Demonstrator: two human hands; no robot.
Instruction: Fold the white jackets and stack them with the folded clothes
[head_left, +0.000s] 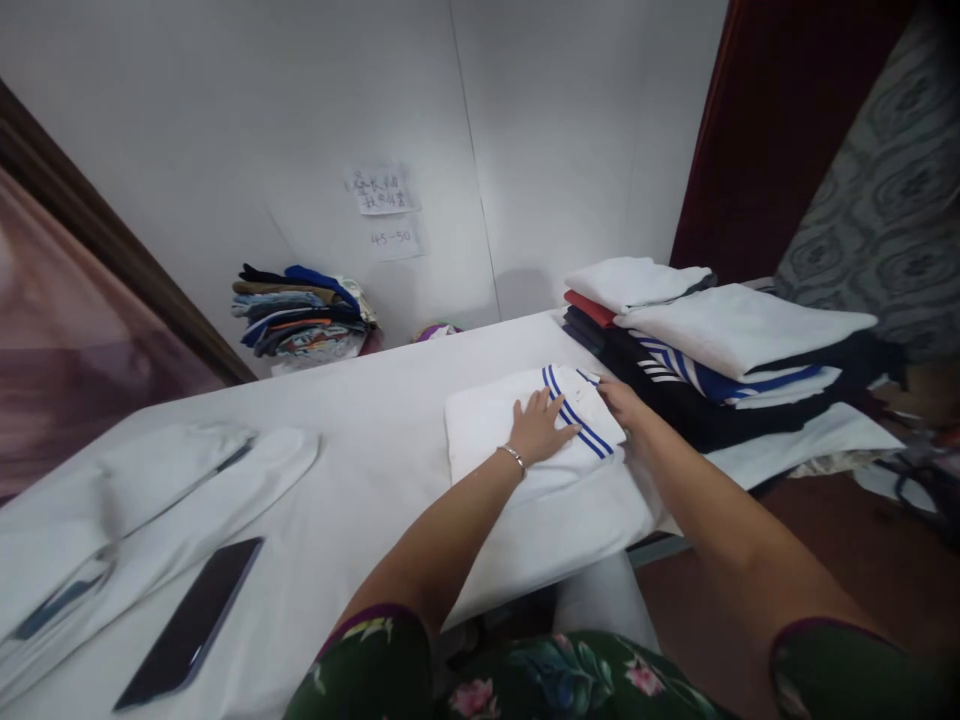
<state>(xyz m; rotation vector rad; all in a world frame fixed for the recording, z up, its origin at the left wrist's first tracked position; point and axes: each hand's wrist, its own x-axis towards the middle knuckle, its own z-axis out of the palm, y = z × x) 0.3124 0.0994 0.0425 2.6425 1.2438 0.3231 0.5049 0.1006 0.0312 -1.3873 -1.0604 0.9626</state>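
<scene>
A folded white garment with blue stripes [480, 425] lies on the white-covered table [375, 430] near its right end. My left hand [540, 425] rests flat on top of it, fingers spread across the striped band. At the garment's right edge is my right hand [621, 405]; its fingers curl around the cloth there, and the fingertips are partly hidden. The garment lies flat, its layers showing along the near side.
A stack of folded clothes [720, 340], white ones on top, stands right of the garment. White clothing [217, 490] and a dark phone [191, 620] lie at the left. Another clothes pile [304, 315] stands beyond the table's far edge, below paper notes [386, 190] on the wall.
</scene>
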